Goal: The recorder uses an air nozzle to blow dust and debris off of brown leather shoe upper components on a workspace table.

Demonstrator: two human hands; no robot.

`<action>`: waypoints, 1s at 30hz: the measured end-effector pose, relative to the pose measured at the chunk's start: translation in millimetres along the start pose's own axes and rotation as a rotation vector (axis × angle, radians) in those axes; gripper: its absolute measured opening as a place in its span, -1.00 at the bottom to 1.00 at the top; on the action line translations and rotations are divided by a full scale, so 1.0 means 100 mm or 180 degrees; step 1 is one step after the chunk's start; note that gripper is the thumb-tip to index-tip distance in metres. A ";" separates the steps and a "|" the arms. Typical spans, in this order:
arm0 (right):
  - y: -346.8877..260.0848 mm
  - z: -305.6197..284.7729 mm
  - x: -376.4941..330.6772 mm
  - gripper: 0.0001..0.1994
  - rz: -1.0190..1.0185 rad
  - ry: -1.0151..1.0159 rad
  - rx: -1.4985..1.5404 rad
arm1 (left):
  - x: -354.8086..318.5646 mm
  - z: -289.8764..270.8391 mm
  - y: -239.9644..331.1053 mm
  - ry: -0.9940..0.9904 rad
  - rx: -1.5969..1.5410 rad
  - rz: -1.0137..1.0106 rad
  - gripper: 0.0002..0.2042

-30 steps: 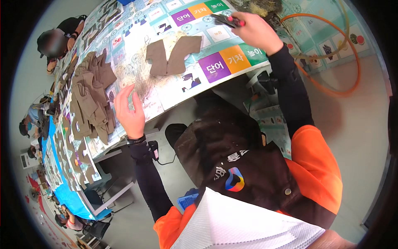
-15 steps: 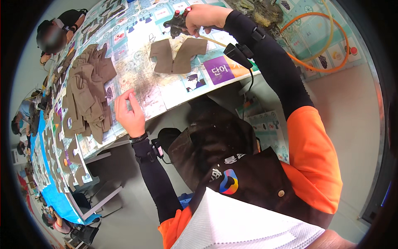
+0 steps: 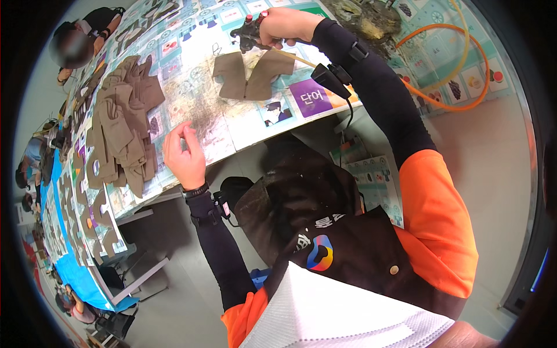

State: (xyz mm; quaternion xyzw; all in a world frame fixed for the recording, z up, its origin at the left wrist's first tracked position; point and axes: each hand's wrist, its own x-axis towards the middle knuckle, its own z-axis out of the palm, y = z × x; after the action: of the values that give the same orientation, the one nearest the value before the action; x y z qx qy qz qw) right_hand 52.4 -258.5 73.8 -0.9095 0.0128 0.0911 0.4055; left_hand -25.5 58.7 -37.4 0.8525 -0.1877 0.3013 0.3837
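Observation:
My right hand (image 3: pixel 286 26) is wrapped round a dark, grimy spray gun (image 3: pixel 250 33) with red knobs, held over the far part of the table. A thin yellowish hose (image 3: pixel 295 57) trails from the gun along my forearm. Just below the gun, two brown fabric pieces (image 3: pixel 248 81) lie flat, meeting at their lower inner edges and spreading apart in a V. My left hand (image 3: pixel 185 155) hovers at the table's near edge, loosely bent and holding nothing. To its left rises a heap of brown fabric pieces (image 3: pixel 123 124).
The printed table covering (image 3: pixel 243 129) is stained between my hands. A crusted, dirty mass (image 3: pixel 368 23) sits at the far right, beside a looped orange hose (image 3: pixel 484 58). More cut pieces (image 3: pixel 107 216) lie at the left. A person (image 3: pixel 103 32) works at the far left.
My left hand's fingers have drawn closer together and bent a little. The spray gun stays nearly where it was above the fabric; the view has shifted slightly.

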 end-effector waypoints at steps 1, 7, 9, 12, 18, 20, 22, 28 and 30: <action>-0.01 0.01 -0.01 -0.87 -0.0006 -0.0014 0.0003 | -0.01 -0.01 0.00 0.0001 0.0013 -0.0009 -0.87; -0.02 0.00 -0.05 -0.87 0.0005 0.0006 0.0076 | -0.01 0.00 -0.01 -0.0021 0.0057 0.0024 -0.87; -0.01 0.00 -0.06 -0.87 -0.0044 0.0027 0.0057 | -0.01 0.01 -0.02 -0.0043 0.0048 0.0003 -0.87; -0.03 0.00 -0.09 -0.88 0.0002 0.0066 0.0045 | -0.01 0.01 -0.01 -0.0053 0.0056 -0.0027 -0.87; -0.06 0.00 -0.16 -0.88 0.0035 0.0005 0.0058 | 0.00 0.02 -0.02 -0.0063 0.0025 -0.0017 -0.87; -0.10 0.01 -0.21 -0.88 0.0059 -0.0011 0.0038 | 0.00 0.01 -0.02 -0.0063 0.0020 -0.0027 -0.87; -0.10 0.02 -0.22 -0.88 0.0089 -0.0026 0.0013 | -0.01 0.01 -0.01 -0.0064 0.0009 -0.0041 -0.87; 0.00 0.06 -0.20 -0.87 0.0062 -0.0053 0.0071 | -0.03 0.03 -0.02 -0.0086 -0.0102 -0.0321 -0.90; 0.02 0.07 -0.21 -0.88 0.0032 -0.0010 0.0090 | -0.03 0.04 -0.02 -0.0112 -0.0132 -0.0327 -0.89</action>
State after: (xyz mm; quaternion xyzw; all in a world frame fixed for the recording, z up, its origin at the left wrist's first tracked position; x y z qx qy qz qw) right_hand 30.2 -255.5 71.8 -0.9034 0.0179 0.0943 0.4178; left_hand -25.3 57.2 -41.9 0.8580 -0.1566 0.2623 0.4129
